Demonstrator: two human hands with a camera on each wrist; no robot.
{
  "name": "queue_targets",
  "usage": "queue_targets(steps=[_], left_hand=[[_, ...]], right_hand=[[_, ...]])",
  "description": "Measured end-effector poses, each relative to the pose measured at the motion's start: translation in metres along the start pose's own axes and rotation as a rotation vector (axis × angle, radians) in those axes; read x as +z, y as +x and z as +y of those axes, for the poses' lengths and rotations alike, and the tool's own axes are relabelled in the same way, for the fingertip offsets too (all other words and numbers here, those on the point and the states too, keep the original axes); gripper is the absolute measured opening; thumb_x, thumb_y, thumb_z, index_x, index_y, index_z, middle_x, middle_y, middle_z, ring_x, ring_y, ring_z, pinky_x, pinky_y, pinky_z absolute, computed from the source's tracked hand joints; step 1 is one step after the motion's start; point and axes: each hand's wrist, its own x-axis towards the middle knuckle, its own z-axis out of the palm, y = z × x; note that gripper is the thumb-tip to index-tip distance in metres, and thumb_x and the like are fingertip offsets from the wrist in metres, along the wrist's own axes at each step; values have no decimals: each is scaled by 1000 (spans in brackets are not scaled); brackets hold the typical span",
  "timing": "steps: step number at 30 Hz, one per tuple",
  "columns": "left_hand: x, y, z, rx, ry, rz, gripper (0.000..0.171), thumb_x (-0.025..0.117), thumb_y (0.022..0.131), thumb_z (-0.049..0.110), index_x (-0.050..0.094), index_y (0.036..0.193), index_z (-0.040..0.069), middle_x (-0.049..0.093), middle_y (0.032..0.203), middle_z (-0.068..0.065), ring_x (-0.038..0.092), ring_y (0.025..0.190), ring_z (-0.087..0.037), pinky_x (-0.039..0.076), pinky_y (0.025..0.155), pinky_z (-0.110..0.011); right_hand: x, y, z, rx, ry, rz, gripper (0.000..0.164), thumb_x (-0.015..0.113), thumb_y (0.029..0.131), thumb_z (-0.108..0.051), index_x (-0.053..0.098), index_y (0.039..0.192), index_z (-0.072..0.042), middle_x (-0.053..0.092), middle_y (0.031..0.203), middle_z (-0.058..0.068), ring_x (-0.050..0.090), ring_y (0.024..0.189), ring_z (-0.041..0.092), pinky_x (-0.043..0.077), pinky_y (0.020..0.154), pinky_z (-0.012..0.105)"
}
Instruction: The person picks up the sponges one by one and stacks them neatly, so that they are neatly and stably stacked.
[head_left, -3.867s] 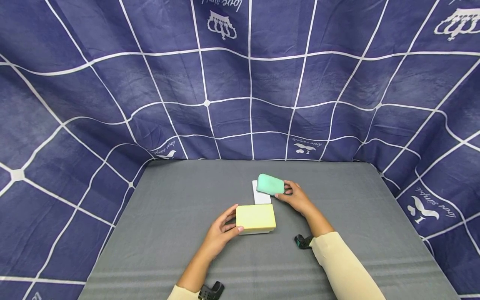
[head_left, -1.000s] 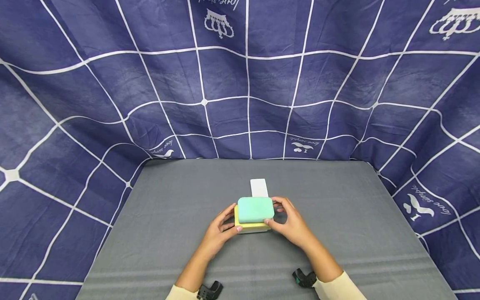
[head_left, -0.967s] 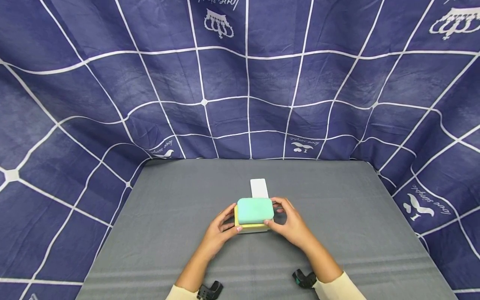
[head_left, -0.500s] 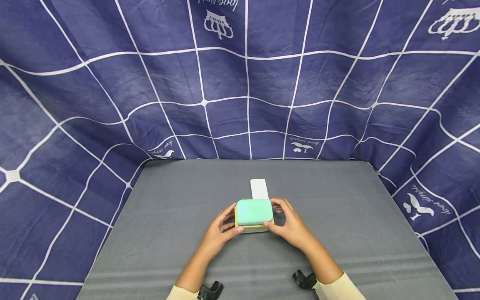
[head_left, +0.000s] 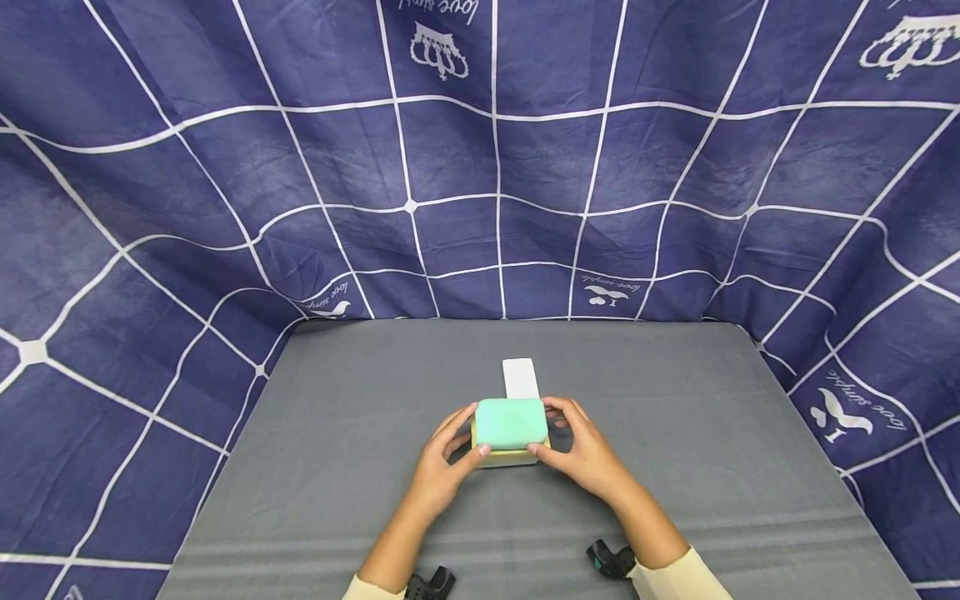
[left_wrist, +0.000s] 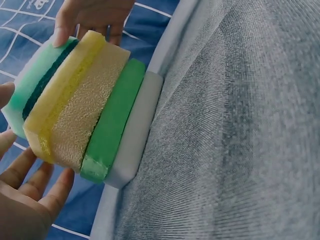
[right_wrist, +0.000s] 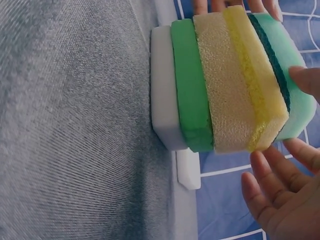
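Observation:
A mint-green sponge (head_left: 512,423) with a dark green scouring layer beneath (right_wrist: 272,55) tops a stack of sponges. Below it come a yellow-and-beige sponge (left_wrist: 82,105), a green block (left_wrist: 112,122) and a white block (left_wrist: 137,130) at the bottom, on the cloth. My right hand (head_left: 581,446) pinches the right end of the mint sponge between thumb and fingers. At the left end, my left hand (head_left: 442,467) holds the same sponge with thumb in front and index finger at the far corner. Its other fingers spread beside the layers below in the left wrist view.
Another white block (head_left: 521,379) lies flat just behind the stack. Grey cloth covers the table (head_left: 360,400). A blue curtain with white lines (head_left: 450,158) hangs behind and at both sides.
The right hand has brought the mint sponge from above the rear white block onto the stack. The left hand has shifted from the yellow sponge up to the mint sponge's left end.

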Motion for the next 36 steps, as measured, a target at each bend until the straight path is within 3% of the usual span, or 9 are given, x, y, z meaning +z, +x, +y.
queue_targets(steps=[4, 8, 15, 20, 23, 29, 36], left_hand=[[0, 0, 1, -27, -11, 1, 63, 76, 92, 22, 50, 149, 34, 40, 158, -4, 54, 132, -38, 58, 93, -33], [0, 0, 1, -22, -12, -4, 64, 76, 92, 22, 50, 149, 33, 41, 157, -5, 56, 131, -37, 57, 95, -35], [1, 1, -1, -11, -21, 2, 63, 76, 92, 20, 51, 149, 29, 42, 157, -9, 56, 129, -40, 57, 94, -34], [0, 0, -2, -7, -24, -3, 62, 76, 92, 19, 51, 149, 26, 41, 157, -10, 56, 130, -40, 58, 92, -31], [0, 0, -3, -5, -28, -5, 62, 75, 92, 19, 51, 149, 25, 40, 157, -11, 56, 130, -40, 58, 93, -33], [1, -1, -2, -23, -22, 3, 62, 76, 92, 19, 51, 148, 28, 41, 157, -10, 55, 131, -41, 57, 95, -36], [2, -1, -1, -14, -29, -1, 63, 76, 91, 18, 51, 149, 28, 42, 157, -9, 55, 130, -40, 56, 97, -38]], right_hand=[[-2, 1, -1, 1, 15, -16, 71, 88, 80, -25, 53, 140, -13, 60, 126, 0, 62, 115, 19, 54, 95, 41], [-7, 5, -2, -4, 50, -29, 71, 86, 82, -26, 51, 143, -15, 59, 132, 4, 60, 119, 22, 52, 98, 41], [-17, 21, -5, -16, 112, -2, 58, 76, 92, -16, 50, 144, -16, 56, 140, 10, 59, 123, 29, 50, 101, 40], [-17, 38, 8, -1, 209, 1, 50, 66, 99, -14, 50, 146, -11, 55, 144, 11, 57, 126, 35, 51, 101, 34], [-15, 48, 17, 38, 253, -7, 49, 62, 101, -12, 47, 147, -4, 54, 146, 18, 56, 128, 41, 52, 102, 36], [-9, 62, 32, 151, 282, -50, 52, 61, 102, -15, 44, 148, 2, 50, 149, 24, 54, 133, 41, 48, 107, 51], [-3, 71, 44, 261, 262, -130, 58, 63, 101, -30, 45, 150, -5, 51, 151, 19, 52, 137, 36, 46, 109, 52]])
